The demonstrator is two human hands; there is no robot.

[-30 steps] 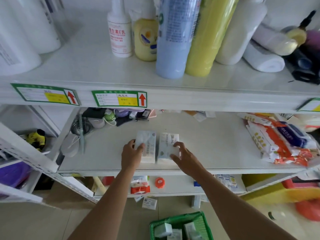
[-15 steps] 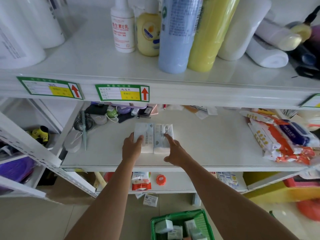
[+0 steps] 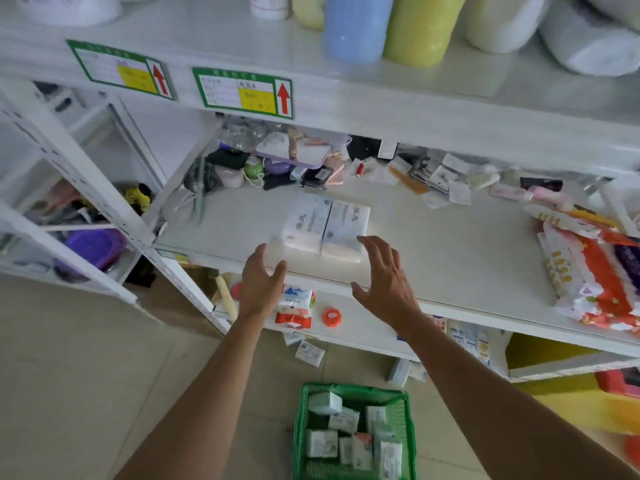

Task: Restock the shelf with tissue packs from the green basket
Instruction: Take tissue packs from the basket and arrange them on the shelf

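- Nearest, low in view: green basket [image 3: 298,427] on the floor, with several white tissue packs in the basket [image 3: 322,443] lying loose inside at mixed angles.
- Above it, two bare forearms reaching up toward the shelf [image 3: 450,271].
- Left hand [image 3: 260,285] at the front edge of the middle board, fingers loosely spread, thumb apart, holding nothing.
- Right hand [image 3: 385,279] just beside it over the same edge, fingers fanned wide, palm down, empty too.
- Just beyond the fingertips, clear of both hands: two tissue packs on the shelf [image 3: 325,226], flat, side by side, long edges touching.
- Below that board, on a lower level: a red-and-white wrapped pack [image 3: 295,308] and a small orange round thing [image 3: 331,316].
- To the right on the middle board, well apart: a pile of red and white wrapped packs [image 3: 588,271].
- Further back on the same board: a clutter of small goods, among them a hairbrush [image 3: 199,188].
- On the edge of the upper board: two green-framed price labels [image 3: 244,93] with red arrows pointing up.
- Farthest, on top: a blue bottle [image 3: 356,26] and a yellow-green bottle [image 3: 420,27] standing close together.
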